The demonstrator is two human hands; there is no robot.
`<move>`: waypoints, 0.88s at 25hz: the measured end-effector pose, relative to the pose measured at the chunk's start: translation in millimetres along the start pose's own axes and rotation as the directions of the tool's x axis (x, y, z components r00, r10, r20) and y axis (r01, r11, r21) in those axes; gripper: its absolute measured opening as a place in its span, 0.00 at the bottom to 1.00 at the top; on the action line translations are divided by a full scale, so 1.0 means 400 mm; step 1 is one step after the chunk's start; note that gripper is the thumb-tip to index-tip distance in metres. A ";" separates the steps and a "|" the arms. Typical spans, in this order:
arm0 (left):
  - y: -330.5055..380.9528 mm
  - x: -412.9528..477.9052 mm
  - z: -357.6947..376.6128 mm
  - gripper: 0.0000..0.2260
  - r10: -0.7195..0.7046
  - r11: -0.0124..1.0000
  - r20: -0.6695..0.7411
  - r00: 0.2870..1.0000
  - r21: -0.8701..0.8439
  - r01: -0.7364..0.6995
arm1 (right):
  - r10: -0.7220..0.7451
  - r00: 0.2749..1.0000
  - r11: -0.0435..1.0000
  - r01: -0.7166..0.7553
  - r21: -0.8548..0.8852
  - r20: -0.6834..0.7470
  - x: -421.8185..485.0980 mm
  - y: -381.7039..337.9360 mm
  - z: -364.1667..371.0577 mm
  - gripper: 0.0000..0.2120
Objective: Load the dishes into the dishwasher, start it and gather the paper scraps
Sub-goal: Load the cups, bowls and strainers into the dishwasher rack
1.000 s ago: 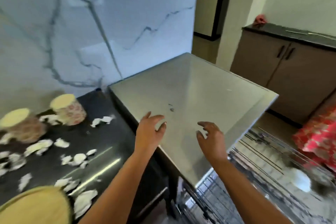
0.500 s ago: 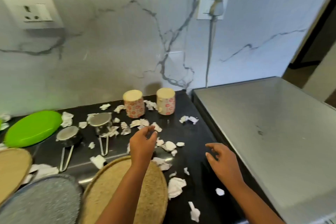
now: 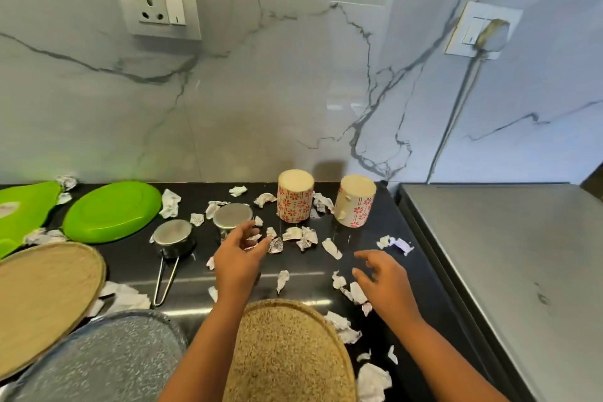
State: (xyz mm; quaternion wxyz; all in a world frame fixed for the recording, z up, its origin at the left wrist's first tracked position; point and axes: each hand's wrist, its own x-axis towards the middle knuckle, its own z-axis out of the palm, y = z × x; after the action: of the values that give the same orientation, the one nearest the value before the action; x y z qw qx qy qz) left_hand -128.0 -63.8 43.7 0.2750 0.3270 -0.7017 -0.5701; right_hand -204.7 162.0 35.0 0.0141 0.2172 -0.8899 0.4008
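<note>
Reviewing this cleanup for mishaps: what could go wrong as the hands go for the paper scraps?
The left hand hovers close to a steel cup; a sweep might knock it. Scraps between the floral mugs could be missed. The scrap near the dishwasher top might slip down beside it.

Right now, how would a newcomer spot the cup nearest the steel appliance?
Start at the grey steel appliance top on the right; beside it, on the black counter, stand two upturned floral cups. It is the right-hand cup: cream with sparse red flowers, while its neighbour is densely patterned.
</note>
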 end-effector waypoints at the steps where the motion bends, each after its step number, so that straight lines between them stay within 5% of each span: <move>1: 0.010 0.014 0.019 0.19 0.016 1.000 0.040 0.999 -0.027 -0.015 | 0.000 1.000 1.000 0.000 -0.003 -0.020 0.031 -0.009 -0.003 0.13; 5: 0.050 0.110 0.106 0.32 0.072 0.997 0.193 0.978 0.011 -0.076 | 0.018 0.998 1.000 -0.020 -0.024 -0.067 0.152 -0.062 -0.008 0.16; 10: 0.051 0.237 0.184 0.45 0.050 0.978 0.234 0.971 0.187 -0.095 | 0.078 0.992 0.996 -0.083 0.046 0.095 0.213 -0.119 0.048 0.20; 22: 0.026 0.235 0.226 0.36 0.183 0.973 0.218 0.959 0.097 -0.207 | 0.154 0.962 0.964 -0.197 0.181 0.227 0.164 -0.067 0.070 0.30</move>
State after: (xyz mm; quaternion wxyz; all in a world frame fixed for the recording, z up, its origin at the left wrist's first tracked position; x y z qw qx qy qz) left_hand -257.8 -78.7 36.9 0.2354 0.2107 -0.7879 -0.5285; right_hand -249.3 101.7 48.1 -0.1381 0.1787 -0.8568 0.4635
